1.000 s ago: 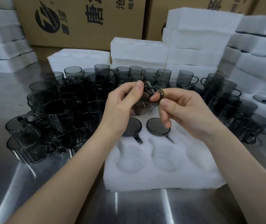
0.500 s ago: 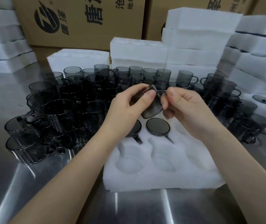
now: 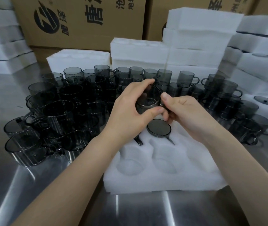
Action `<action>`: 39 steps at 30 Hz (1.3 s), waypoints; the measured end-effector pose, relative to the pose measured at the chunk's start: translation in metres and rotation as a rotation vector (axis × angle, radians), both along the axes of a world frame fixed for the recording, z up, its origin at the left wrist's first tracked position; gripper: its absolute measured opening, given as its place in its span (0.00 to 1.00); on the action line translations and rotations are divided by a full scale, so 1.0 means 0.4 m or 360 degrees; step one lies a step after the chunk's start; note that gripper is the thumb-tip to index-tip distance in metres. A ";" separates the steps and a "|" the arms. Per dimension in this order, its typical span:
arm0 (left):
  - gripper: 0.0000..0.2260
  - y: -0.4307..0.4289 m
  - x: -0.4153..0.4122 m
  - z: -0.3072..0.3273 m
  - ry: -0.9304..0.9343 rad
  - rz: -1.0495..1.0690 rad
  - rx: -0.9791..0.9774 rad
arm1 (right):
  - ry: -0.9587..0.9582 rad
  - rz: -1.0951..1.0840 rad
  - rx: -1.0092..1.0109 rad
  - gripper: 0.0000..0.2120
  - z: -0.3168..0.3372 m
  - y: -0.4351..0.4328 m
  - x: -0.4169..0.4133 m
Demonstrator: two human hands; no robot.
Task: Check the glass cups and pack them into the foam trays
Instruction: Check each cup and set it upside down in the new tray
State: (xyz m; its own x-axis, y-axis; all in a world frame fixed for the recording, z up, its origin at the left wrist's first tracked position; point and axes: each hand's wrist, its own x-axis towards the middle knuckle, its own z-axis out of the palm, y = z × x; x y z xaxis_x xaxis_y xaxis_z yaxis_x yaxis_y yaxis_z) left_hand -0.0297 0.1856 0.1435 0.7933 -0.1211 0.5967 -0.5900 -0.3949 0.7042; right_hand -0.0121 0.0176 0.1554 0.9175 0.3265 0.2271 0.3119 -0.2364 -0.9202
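A smoky grey glass cup (image 3: 148,101) is held in the air above the far side of the white foam tray (image 3: 162,173). My left hand (image 3: 128,115) grips its body with thumb and fingers curled around it. My right hand (image 3: 183,115) pinches the cup's handle side at the right. Two cups sit upside down in the tray's far pockets: one (image 3: 159,130) shows its round base, the other is mostly hidden under my left hand, with only its handle (image 3: 138,141) showing. The nearer pockets (image 3: 165,167) hold nothing.
Several grey cups (image 3: 61,115) crowd the steel table at the left and behind; more cups (image 3: 244,116) stand at the right. Stacked foam trays (image 3: 195,43) and cardboard boxes (image 3: 81,22) line the back. Another packed tray (image 3: 266,103) lies at the far right.
Both hands have turned the held cup: it was tilted with its handle up, and now its body faces me between both hands, slightly lower over the tray.
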 end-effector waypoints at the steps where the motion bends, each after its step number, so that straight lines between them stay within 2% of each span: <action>1: 0.28 0.000 0.001 0.000 -0.0008 0.0019 0.0003 | -0.0018 0.0006 0.0023 0.23 -0.002 0.002 0.000; 7: 0.26 -0.001 0.003 -0.003 0.0048 0.0048 -0.0117 | -0.0169 0.0049 0.0195 0.17 -0.002 0.005 0.000; 12: 0.25 -0.001 -0.002 0.003 0.0085 0.0019 -0.0243 | -0.0108 0.0170 0.0287 0.16 -0.006 -0.001 0.008; 20: 0.17 0.012 0.008 0.000 0.0121 -0.0039 -0.0567 | -0.0150 0.0436 0.0380 0.06 -0.003 -0.005 -0.003; 22: 0.14 0.014 0.010 0.000 0.0118 -0.0031 -0.0635 | -0.0150 0.0427 0.0450 0.10 -0.002 -0.004 -0.006; 26: 0.16 0.010 0.011 -0.004 0.0026 -0.0073 -0.0553 | -0.0034 0.0285 0.0723 0.09 0.007 -0.005 -0.006; 29: 0.20 0.006 0.010 -0.008 -0.0034 -0.0200 -0.0421 | -0.0064 0.0072 0.0624 0.18 0.002 -0.005 0.004; 31: 0.21 0.005 0.011 -0.008 -0.0041 -0.0273 -0.0368 | -0.0009 0.0193 0.0548 0.24 -0.001 -0.001 0.005; 34: 0.20 0.006 0.013 -0.006 -0.0060 -0.0319 -0.0284 | 0.0123 0.0467 0.0553 0.28 0.001 0.003 0.001; 36: 0.18 0.004 0.014 -0.003 -0.0087 -0.0276 -0.0178 | 0.0193 0.0550 0.0576 0.26 0.003 0.004 -0.003; 39: 0.18 0.001 0.011 -0.002 -0.0170 -0.0153 -0.0141 | 0.0268 0.0499 0.0628 0.18 0.005 0.007 -0.009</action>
